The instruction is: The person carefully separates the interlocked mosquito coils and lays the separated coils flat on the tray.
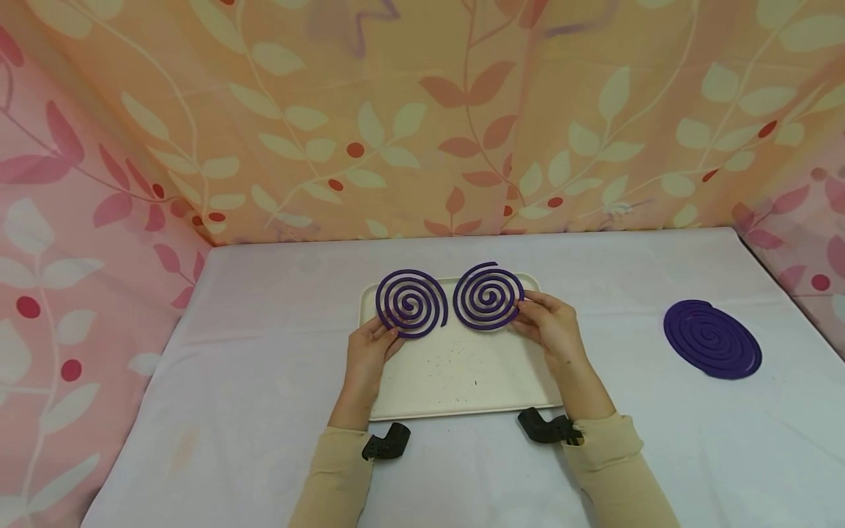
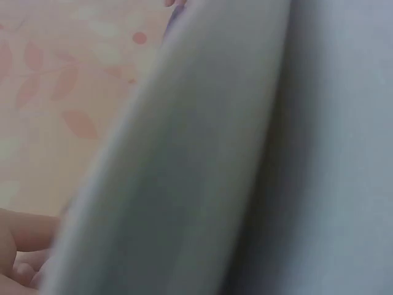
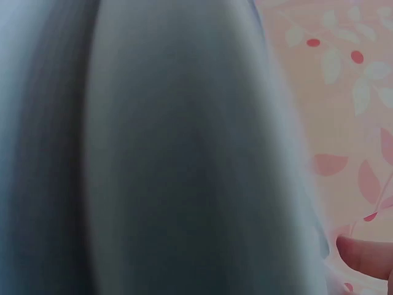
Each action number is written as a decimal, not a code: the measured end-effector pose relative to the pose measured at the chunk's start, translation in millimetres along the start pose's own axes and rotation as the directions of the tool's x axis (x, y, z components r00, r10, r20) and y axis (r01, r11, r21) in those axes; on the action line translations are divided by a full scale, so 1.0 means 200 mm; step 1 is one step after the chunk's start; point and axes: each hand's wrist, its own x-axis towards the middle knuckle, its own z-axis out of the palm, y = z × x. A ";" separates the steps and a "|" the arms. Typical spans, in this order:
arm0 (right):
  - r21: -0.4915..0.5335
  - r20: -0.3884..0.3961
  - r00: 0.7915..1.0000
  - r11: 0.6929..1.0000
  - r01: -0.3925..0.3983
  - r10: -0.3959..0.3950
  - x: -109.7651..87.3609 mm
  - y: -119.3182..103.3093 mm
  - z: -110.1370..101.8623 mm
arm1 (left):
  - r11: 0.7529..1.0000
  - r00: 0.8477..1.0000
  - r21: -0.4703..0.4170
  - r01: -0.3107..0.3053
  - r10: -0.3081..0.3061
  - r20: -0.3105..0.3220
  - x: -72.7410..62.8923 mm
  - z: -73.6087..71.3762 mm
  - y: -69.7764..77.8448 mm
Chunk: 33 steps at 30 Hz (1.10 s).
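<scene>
Two purple mosquito coils are held up side by side over a cream tray point(image 1: 462, 381). My left hand point(image 1: 371, 353) pinches the left coil point(image 1: 411, 303) at its lower left edge, thumb in front. By its right edge, the other coil point(image 1: 489, 297) is pinched between the thumb and fingers of my right hand point(image 1: 551, 327). Both spirals show open gaps between their turns, and a small space separates them. In the wrist views the blurred tray edge point(image 2: 184, 147) fills most of the picture; only parts of the fingers point(image 3: 368, 257) show beside it.
To the right on the white tablecloth point(image 1: 251, 411) lies a denser purple coil disc point(image 1: 713, 339). Small dark crumbs are scattered on the tray. A floral curtain point(image 1: 409, 125) hangs behind the table. Black wrist camera mounts point(image 1: 388, 442) sit at both sleeve cuffs.
</scene>
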 end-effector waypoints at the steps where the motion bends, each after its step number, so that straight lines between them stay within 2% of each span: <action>1: 0.001 -0.011 1.000 1.000 0.002 -0.002 0.00 0.00 0.00 | 1.000 1.000 0.009 -0.003 0.003 -0.005 0.00 0.00 0.00; 10: 0.030 -0.042 0.999 0.999 -0.020 0.021 0.00 -0.01 0.00 | 0.998 1.000 0.067 -0.013 0.014 -0.009 0.00 0.00 0.01; 17: 0.041 -0.078 0.997 0.999 -0.008 0.011 0.00 -0.01 0.00 | 0.983 0.994 0.176 -0.054 0.069 -0.081 0.00 0.00 0.01; 19: 0.032 -0.094 0.996 0.999 -0.007 0.010 0.00 -0.01 0.01 | 0.967 0.990 0.244 -0.068 0.096 -0.105 0.00 0.00 0.01; 22: -0.020 -0.136 0.991 1.000 0.010 -0.013 0.00 -0.01 0.01 | 0.923 0.980 0.374 -0.095 0.153 -0.130 0.00 0.00 0.02; 24: -0.058 -0.166 0.986 0.998 0.024 -0.033 0.00 -0.01 0.01 | 0.895 0.973 0.432 -0.112 0.187 -0.135 0.00 0.00 0.02; 27: -0.096 -0.193 0.979 0.994 0.047 -0.065 0.00 -0.01 0.01 | 0.873 0.964 0.472 -0.123 0.219 -0.154 0.00 -0.01 0.02; 30: -0.099 -0.200 0.976 0.993 0.067 -0.085 0.01 -0.01 0.01 | 0.873 0.955 0.470 -0.129 0.237 -0.179 0.00 0.00 0.03; 33: -0.106 -0.205 0.974 0.991 0.079 -0.100 0.01 0.00 0.01 | 0.892 0.947 0.427 -0.150 0.254 -0.198 -0.01 0.00 0.03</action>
